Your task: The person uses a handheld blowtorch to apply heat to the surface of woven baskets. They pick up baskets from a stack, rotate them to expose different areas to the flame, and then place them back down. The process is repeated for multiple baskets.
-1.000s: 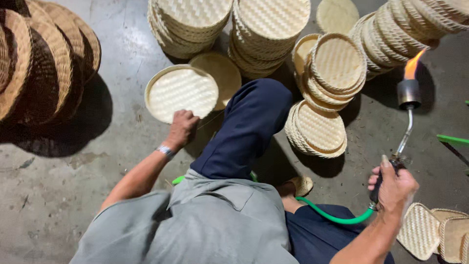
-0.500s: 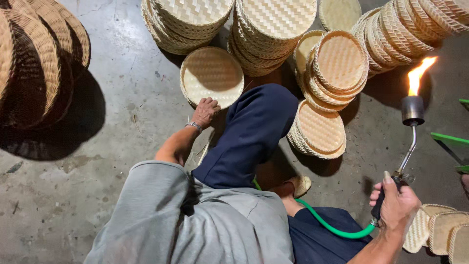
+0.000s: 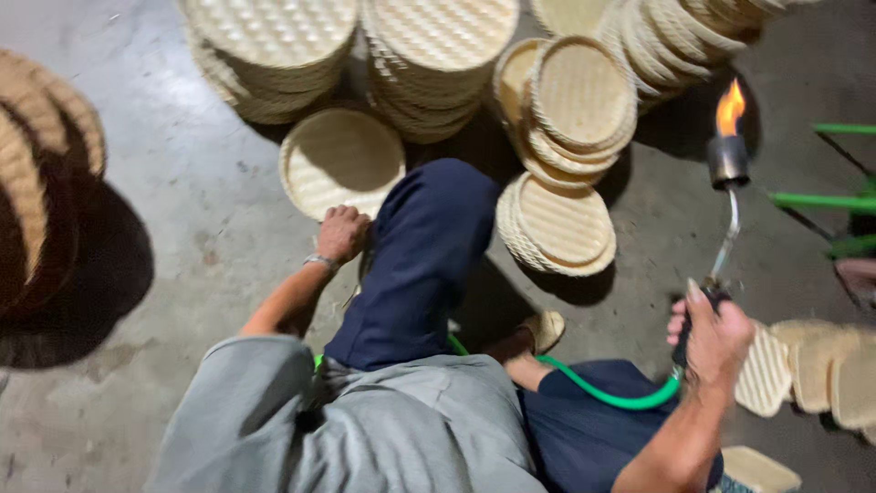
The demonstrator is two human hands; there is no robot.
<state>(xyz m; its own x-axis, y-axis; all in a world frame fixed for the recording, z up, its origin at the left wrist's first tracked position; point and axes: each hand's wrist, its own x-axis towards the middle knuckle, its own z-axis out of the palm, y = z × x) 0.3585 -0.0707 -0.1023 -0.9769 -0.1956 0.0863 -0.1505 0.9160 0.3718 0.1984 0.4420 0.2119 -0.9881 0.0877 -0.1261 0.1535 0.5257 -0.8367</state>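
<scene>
My left hand (image 3: 342, 233) rests on the concrete floor beside my raised knee (image 3: 429, 256), fingers curled against the near rim of a round woven tray (image 3: 342, 164) that lies flat. My right hand (image 3: 716, 338) is shut on the handle of a gas torch (image 3: 727, 164), held upright at the right. An orange flame (image 3: 730, 105) burns at its tip, and a green hose (image 3: 602, 394) runs from the handle across my lap.
Tall stacks of round woven trays (image 3: 274, 46) stand behind, with lower leaning stacks (image 3: 557, 224) right of my knee. Darker trays (image 3: 36, 201) lean at the left. A green metal frame (image 3: 839, 201) and small rectangular woven pieces (image 3: 821, 374) lie at the right.
My left hand slid the front tray back and to the right, toward the tall stacks, where it now covers a second tray. The torch stays upright and lit.
</scene>
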